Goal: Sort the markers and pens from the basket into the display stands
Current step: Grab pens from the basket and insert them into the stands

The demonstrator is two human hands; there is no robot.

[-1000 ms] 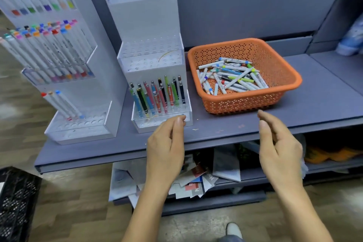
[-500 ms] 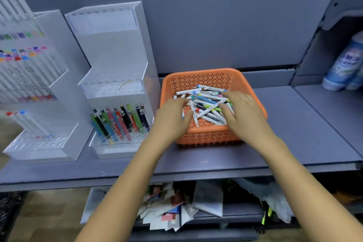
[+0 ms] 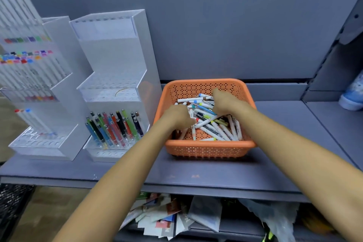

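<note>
Fingers [image 3: 186, 111] on left hand [image 3: 176, 117] are curled down into the pile [image 3: 213, 124]; fingers [image 3: 217, 94] on right hand [image 3: 225, 103] are curled too, further back. Can't tell if either is pinching anything, since the tips are buried or hidden behind the knuckles. The pile is a crossed heap of mostly white barrels with coloured caps, all inside the orange basket [image 3: 210, 145], which sits on the grey shelf [image 3: 196, 173]. Just left of the basket is the pen stand [image 3: 117, 84]: low tier holds coloured pens, upper tiers look bare. Far left is the marker stand [image 3: 39, 88], upper tiers loaded, low tier with only a few. Looks like an early grab step with most of the sort left. Risks as I read them: 1) the barrels interlock, so lifting one could drag neighbours over the rim onto the shelf or off its near edge. 2) The basket looks light and nothing pins it, so two hands raking could slide it. 3) The white barrels look alike from above, so a marker could easily land in the pen stand; check the caps. 4) The left forearm's path crosses the pen stand's low tier, so a loose swing could knock the standing pens. 5) The holes look tight, and a tilted insert could jam or tip.
</note>
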